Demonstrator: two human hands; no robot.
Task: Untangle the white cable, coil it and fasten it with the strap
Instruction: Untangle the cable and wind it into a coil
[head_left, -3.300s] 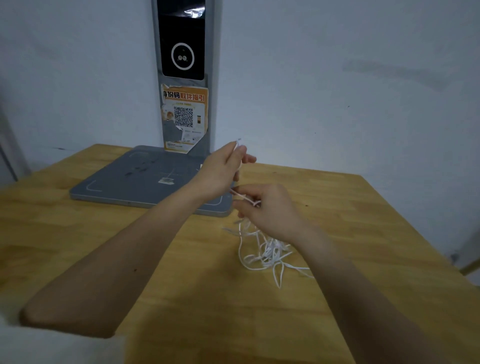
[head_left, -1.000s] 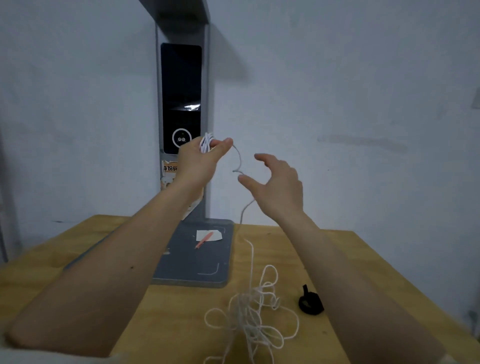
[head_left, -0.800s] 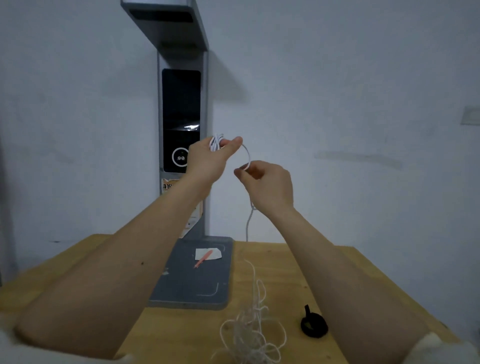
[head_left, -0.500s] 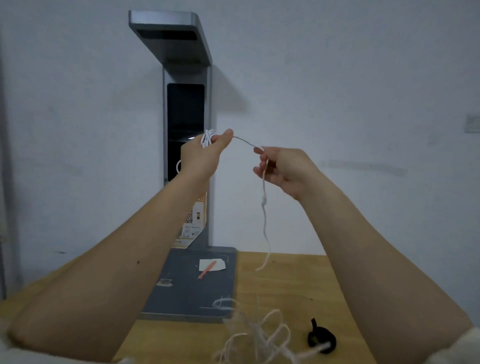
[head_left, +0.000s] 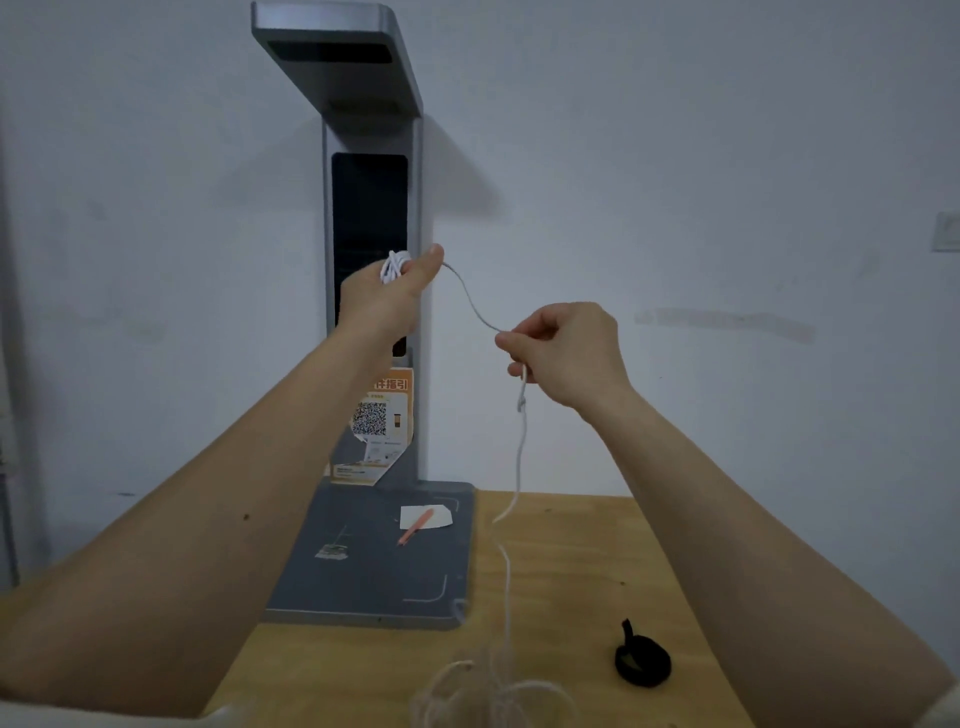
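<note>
Left hand (head_left: 387, 296), raised at centre, clamps a small bundle of finished turns of the thin white cable (head_left: 470, 299). Right hand (head_left: 566, 356), lower and to the right, pinches the free run, which sags between the hands, then hangs near-vertically to a loose tangle on the wooden table (head_left: 571, 561). The black looped fabric strap (head_left: 642, 661) lies on the near right; no containers are present.

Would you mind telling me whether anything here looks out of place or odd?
Two things stand out. The white cable has a small knot just below the right hand, and its lower part lies tangled on the table. The orange sticker on the grey stand is peeling.
</note>
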